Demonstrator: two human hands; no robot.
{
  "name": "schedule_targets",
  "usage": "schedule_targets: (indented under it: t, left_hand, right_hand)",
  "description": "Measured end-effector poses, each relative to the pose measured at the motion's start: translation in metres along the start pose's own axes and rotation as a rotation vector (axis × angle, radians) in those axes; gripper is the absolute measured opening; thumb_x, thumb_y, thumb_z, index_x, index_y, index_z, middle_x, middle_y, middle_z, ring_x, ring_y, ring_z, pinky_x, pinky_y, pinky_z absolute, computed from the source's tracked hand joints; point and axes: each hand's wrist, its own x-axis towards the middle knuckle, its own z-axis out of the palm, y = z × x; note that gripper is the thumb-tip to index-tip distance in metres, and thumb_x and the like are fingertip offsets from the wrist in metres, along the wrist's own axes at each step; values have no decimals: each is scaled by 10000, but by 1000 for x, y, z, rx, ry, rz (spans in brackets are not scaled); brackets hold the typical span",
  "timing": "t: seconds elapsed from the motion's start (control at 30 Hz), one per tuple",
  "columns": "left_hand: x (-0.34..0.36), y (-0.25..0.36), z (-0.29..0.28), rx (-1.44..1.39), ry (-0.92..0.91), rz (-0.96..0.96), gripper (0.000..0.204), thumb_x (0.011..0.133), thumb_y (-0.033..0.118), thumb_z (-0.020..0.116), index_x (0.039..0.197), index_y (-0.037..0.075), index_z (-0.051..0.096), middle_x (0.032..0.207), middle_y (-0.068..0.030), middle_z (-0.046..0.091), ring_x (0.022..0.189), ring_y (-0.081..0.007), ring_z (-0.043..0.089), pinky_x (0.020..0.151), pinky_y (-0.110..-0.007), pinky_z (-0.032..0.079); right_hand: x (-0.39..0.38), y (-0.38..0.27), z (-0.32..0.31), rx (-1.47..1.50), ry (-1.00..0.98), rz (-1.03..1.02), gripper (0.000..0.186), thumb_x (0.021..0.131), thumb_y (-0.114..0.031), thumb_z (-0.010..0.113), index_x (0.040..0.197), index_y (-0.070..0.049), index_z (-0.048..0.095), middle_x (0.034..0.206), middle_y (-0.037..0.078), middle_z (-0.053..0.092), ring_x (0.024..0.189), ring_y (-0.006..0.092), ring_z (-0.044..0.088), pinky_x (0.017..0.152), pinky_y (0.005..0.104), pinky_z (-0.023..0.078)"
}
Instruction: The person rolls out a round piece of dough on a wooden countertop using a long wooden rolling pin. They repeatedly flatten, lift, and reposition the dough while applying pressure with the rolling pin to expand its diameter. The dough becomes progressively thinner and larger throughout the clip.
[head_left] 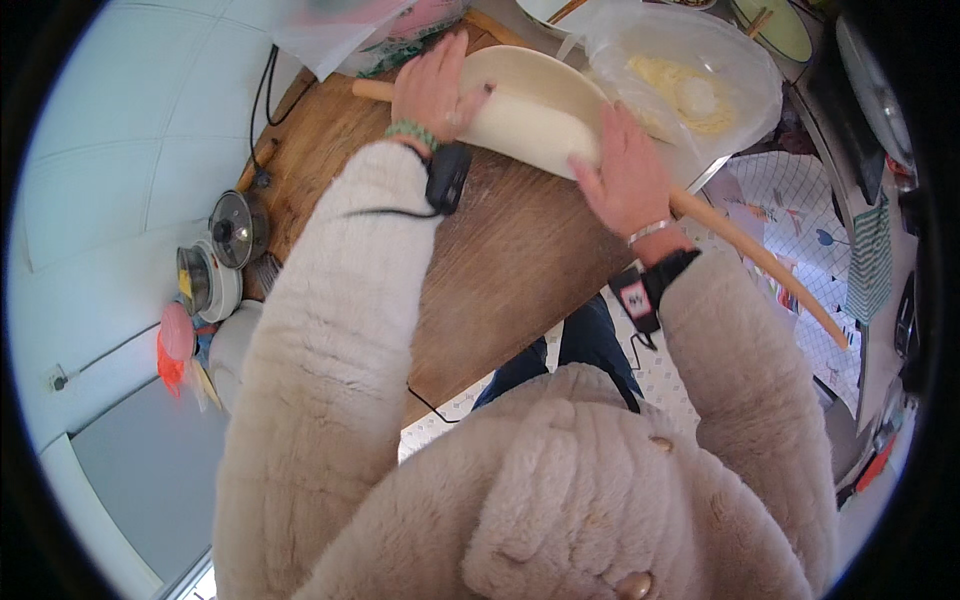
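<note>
A pale sheet of dough [530, 125] is wrapped around a long wooden rolling pin [765, 260] at the far side of the wooden board [500, 235]. A flap of the sheet lies flat beyond the roll. My left hand [432, 92] rests on the roll's left end, fingers stretched out and thumb apart. Near the right end, my right hand [632, 178] lies flat on the dough, its fingers extended. The pin's bare ends stick out past both hands, the right one reaching far beyond the board. Its middle is hidden inside the dough.
A clear plastic bag [735, 70] with yellow flour and a white lump lies at the far right. Another plastic bag [350, 30] stands far left. Pots with a glass lid [238, 228] line the left wall, near a black cable [262, 110]. A green bowl [785, 35] sits far right.
</note>
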Motion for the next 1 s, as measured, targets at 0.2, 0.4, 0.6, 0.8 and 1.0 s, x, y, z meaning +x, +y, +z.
schedule_targets:
  t: [0.2,0.4,0.6,0.8,1.0]
  left_hand:
    - [-118,70,-104,207,-268,-357,432,836,341,687,1151,53,619,1228,-165,583,1238,-348,502,1151,-550,246]
    - [-120,143,-93,89,-141,33,461,843,377,685,1195,81,649,1228,-143,596,1292,-360,466,1141,-568,265]
    - [-203,155,-97,14,-299,-68,484,834,347,703,1238,93,624,1318,-157,540,1292,-360,460,1109,-555,307]
    - [-256,161,-140,16,-297,-137,470,778,335,740,1165,97,619,1166,-124,550,1154,-319,508,1043,-539,351]
    - [-242,189,-109,-13,-77,66,393,751,244,719,1104,95,629,1037,-103,540,1017,-299,532,939,-463,419]
  right_hand:
    - [-137,12,-47,-4,-448,-15,550,857,-213,658,1355,-73,470,1124,164,601,991,356,607,848,459,497]
    - [-211,37,-47,161,-679,-66,368,852,-103,596,1205,-107,489,929,176,640,790,402,649,681,508,518]
    - [-223,14,-65,285,-883,43,348,836,-127,612,1157,-130,477,821,200,653,802,438,646,677,531,506]
    - [-222,7,-72,214,-890,-86,336,858,-139,608,1170,-165,486,796,182,660,761,434,651,665,534,509]
    - [-201,32,-74,93,-825,-149,321,885,-146,595,1185,-169,482,797,182,661,759,439,649,651,548,499]
